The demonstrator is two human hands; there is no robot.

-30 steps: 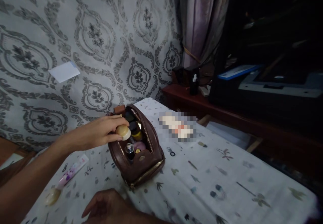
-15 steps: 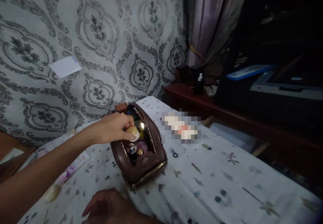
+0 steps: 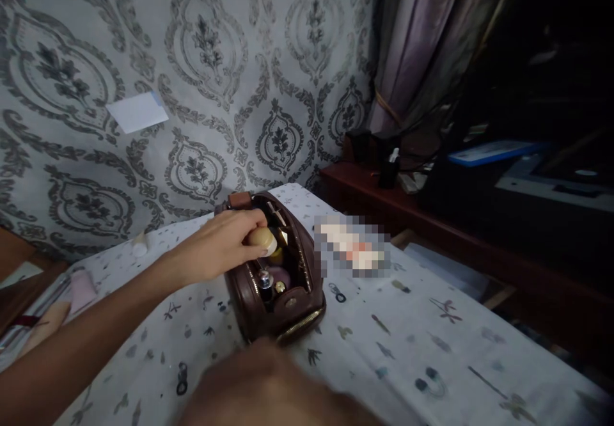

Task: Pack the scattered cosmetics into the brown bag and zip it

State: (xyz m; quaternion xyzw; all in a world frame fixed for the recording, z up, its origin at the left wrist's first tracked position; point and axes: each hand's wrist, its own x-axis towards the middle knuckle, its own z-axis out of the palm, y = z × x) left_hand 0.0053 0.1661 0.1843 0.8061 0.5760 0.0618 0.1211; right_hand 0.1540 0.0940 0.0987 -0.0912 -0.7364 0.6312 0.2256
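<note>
My left hand reaches over the open brown leather bag, its fingers closed on a small round jar, golden with a white part. The jar is at the bag's opening. Inside the bag are a dark bottle with a silver cap, a small gold cap and a purple rounded item; other contents are in shadow. My right hand is a blur near the bag's front end; its fingers cannot be made out, nor whether it holds anything.
A patterned white cloth covers the table. A pixelated item lies right of the bag. At left are a pink tube and a small whitish tube. A dark red shelf and open drawer border the right.
My right hand has risen toward the bag and right. A purple-patterned tube with a yellowish end, beside my left forearm before, no longer shows. My left hand still grips the jar; the view has shifted.
</note>
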